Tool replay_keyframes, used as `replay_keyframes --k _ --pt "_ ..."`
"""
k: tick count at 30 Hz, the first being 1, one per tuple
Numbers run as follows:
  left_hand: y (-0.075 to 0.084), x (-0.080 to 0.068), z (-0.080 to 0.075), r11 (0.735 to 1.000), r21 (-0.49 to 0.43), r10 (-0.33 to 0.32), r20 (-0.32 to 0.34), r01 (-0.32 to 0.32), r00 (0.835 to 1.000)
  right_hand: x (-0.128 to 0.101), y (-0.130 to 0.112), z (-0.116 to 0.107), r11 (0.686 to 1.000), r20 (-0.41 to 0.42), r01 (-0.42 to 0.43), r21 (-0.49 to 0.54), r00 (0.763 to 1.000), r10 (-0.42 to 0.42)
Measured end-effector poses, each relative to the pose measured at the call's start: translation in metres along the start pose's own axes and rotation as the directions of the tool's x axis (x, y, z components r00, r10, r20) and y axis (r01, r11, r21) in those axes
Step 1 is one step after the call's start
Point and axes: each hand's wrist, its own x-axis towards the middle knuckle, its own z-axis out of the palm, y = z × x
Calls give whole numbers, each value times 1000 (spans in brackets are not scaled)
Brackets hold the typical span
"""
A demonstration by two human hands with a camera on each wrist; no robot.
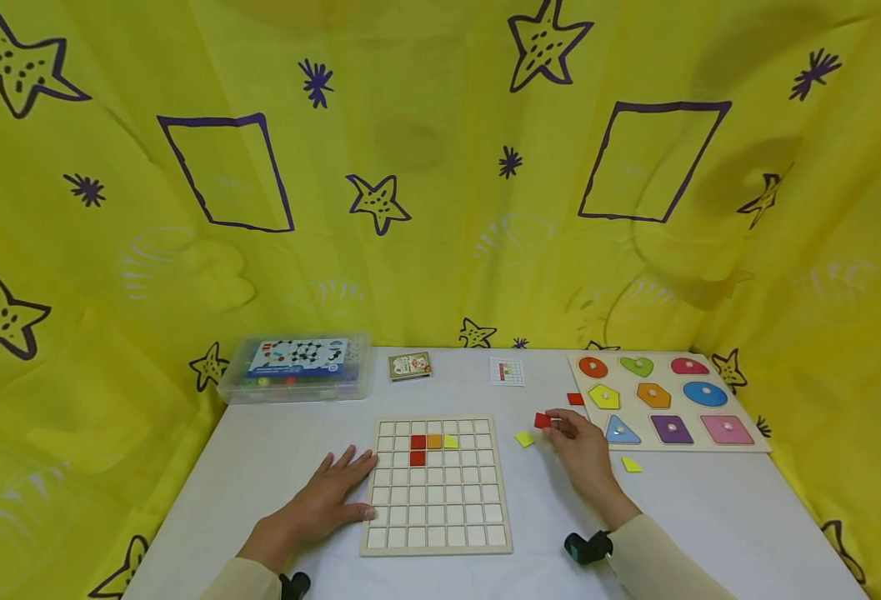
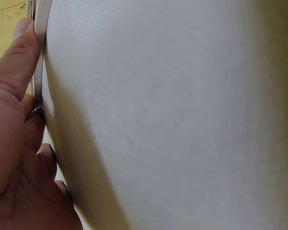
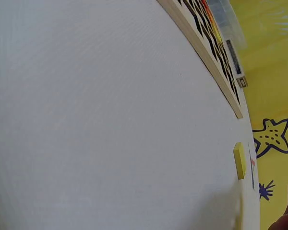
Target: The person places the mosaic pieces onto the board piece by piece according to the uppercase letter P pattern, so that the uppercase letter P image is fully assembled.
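Observation:
A wooden grid board (image 1: 440,492) lies on the white table, with two red tiles, an orange tile (image 1: 434,442) and a yellow tile (image 1: 451,442) set in its upper cells. My left hand (image 1: 325,496) rests at the board's left edge, fingers spread and thumb on the frame; in the left wrist view the thumb (image 2: 21,57) lies along that edge. To the right of the board, my right hand (image 1: 584,457) pinches a red square tile (image 1: 542,421) between thumb and fingertips. Only those fingertips and a sliver of red show at the right wrist view's edge.
Loose yellow tiles (image 1: 525,438) and a red tile (image 1: 575,399) lie near my right hand. A shape puzzle board (image 1: 665,423) is at the right. Behind the grid stand a clear plastic case (image 1: 297,367), a small card box (image 1: 410,366) and a pattern card (image 1: 507,372).

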Motion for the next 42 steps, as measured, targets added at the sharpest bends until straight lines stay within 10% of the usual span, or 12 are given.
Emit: replay_keyframes --k 42 --pt "0 2 2 1000 5 -28 7 28 1000 -11 -28 40 974 22 6 225 1000 -11"
